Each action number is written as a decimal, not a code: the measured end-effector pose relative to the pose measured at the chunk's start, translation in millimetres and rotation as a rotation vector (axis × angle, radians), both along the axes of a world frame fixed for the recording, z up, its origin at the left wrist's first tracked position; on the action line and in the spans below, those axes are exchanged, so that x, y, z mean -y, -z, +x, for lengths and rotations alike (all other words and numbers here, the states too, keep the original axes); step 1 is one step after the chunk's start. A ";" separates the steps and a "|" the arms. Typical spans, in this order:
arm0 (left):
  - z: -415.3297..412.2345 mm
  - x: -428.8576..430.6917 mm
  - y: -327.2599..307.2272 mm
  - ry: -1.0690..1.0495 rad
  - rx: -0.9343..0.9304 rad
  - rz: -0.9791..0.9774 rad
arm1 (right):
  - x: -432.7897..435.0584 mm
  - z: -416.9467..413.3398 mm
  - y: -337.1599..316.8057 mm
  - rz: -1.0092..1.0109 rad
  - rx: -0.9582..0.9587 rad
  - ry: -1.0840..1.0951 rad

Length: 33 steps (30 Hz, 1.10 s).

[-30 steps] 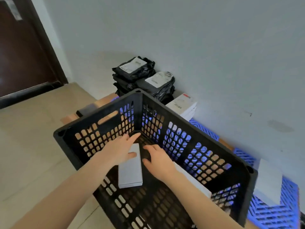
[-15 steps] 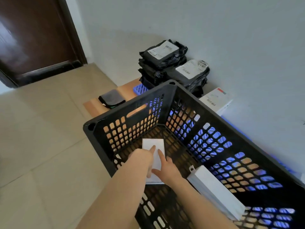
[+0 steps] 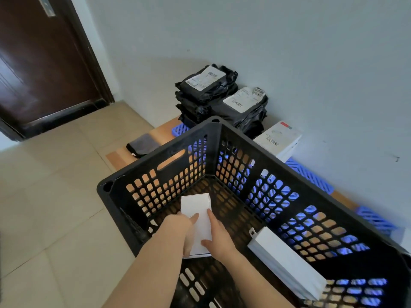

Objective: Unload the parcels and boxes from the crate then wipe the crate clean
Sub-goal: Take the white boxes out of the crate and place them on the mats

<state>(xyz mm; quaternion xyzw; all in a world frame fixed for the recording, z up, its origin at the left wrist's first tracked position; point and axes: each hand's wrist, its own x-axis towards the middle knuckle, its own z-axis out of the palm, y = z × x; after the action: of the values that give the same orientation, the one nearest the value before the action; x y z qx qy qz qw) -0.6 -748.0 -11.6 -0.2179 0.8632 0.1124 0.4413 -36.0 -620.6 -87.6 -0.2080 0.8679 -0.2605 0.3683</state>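
Observation:
A black perforated crate (image 3: 160, 156) fills the lower middle of the view. Inside it a small white box (image 3: 195, 206) lies flat near the left wall. My left hand (image 3: 183, 226) clasps its left edge and my right hand (image 3: 219, 237) clasps its right edge, both shut on it. A longer white box (image 3: 287, 266) leans against the crate's right wall. Outside, against the wall, stand two stacks of black parcels (image 3: 206, 85) with white labels, the second stack (image 3: 244, 105) beside the first, and a white carton (image 3: 278, 137) next to them.
A dark folded cloth (image 3: 142, 143) lies on a wooden board (image 3: 117, 160) left of the crate. Blue plastic pallets (image 3: 309, 174) run along the grey wall. A dark brown door (image 3: 37, 70) is at the upper left. Beige tiled floor (image 3: 44, 207) spreads to the left.
Both hands have closed on the small white box's sides, where a second ago they lay spread over it. The view has swung left, bringing the door and the long white box into sight.

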 end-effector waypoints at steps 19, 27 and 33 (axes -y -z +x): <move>28.8 -49.5 -80.2 -0.020 -0.851 0.079 | -76.2 -17.1 -150.3 -0.505 -0.172 0.166; 32.0 -163.3 -129.5 -0.157 -1.439 0.217 | -200.0 -13.9 -229.2 -0.778 -0.223 0.328; 7.9 -264.6 -157.8 -0.045 -1.575 0.389 | -303.4 -9.9 -249.9 -0.961 -0.233 0.521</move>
<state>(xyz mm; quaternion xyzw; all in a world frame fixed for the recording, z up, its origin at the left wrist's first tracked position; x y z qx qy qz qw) 7.3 -483.4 146.1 -0.0116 0.8808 0.3899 -0.2682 -45.9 -317.1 162.2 -0.1586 0.7092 -0.6845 0.0572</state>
